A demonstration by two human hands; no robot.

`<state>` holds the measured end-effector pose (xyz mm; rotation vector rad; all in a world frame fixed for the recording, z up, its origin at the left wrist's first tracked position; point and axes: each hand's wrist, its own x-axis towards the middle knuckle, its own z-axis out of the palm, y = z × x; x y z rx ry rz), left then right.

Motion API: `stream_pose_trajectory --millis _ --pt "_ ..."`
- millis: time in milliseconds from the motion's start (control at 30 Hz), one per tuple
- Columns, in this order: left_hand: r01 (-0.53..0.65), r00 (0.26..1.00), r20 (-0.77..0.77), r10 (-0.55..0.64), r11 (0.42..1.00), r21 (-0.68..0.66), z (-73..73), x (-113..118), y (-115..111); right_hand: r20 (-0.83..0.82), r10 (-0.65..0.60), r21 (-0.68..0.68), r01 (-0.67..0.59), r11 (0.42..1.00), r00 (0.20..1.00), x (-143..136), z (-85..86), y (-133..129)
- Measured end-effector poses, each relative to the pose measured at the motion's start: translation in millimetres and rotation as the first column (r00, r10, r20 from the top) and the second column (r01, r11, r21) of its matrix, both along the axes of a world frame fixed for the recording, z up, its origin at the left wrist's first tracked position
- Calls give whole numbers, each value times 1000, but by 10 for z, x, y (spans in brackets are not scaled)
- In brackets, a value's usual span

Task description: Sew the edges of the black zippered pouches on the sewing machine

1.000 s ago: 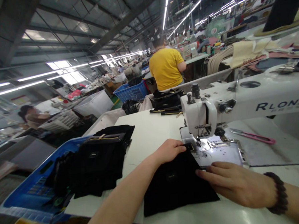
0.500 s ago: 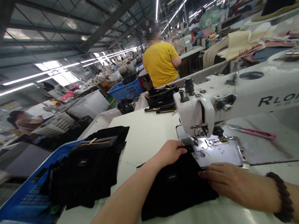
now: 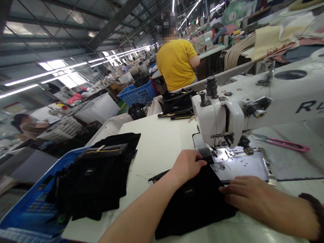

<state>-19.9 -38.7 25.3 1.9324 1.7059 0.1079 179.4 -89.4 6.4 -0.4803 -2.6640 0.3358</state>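
Observation:
A black fabric piece [image 3: 195,206] with a small label lies on the pale table, its far corner close to the needle area of the white sewing machine [image 3: 212,115]. My left hand [image 3: 187,165] grips its far edge beside the presser foot, thumb and fingers closed on the cloth. At the right edge of the same piece, my right hand [image 3: 249,196] pinches the fabric between thumb and fingers; the fingertips are partly hidden. A dark beaded bracelet circles my right wrist. The lit metal plate [image 3: 243,168] lies just beyond my right hand.
Left of my arm, a stack of black zippered pieces [image 3: 99,175] overlaps a blue basket [image 3: 17,223]. More zippered pieces [image 3: 177,106] lie behind the machine head. Pink-handled snips [image 3: 288,144] rest on the machine bed. A person in a yellow shirt [image 3: 176,64] sits ahead, back turned.
The camera view has shifted slightly, so the machine appears farther right. Both hands keep their hold on the black fabric, which has hardly moved against the machine.

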Motion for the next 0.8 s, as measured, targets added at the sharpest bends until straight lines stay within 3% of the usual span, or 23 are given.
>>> stream_pose_trajectory --millis 167,500,600,800 --pt "0 1000 3 0 999 -37 27 -19 12 5 58 -37 -58 998 998 24 22 -14" --pt "-40 999 9 40 999 -19 -6 48 1 -26 43 109 -40 993 999 54 83 -78" --pt "-31 999 -5 31 999 25 -22 87 -9 2 56 152 -56 987 998 64 9 -96" --pt "-53 996 -66 59 995 90 -63 110 150 -34 -52 184 58 981 998 45 -209 22"
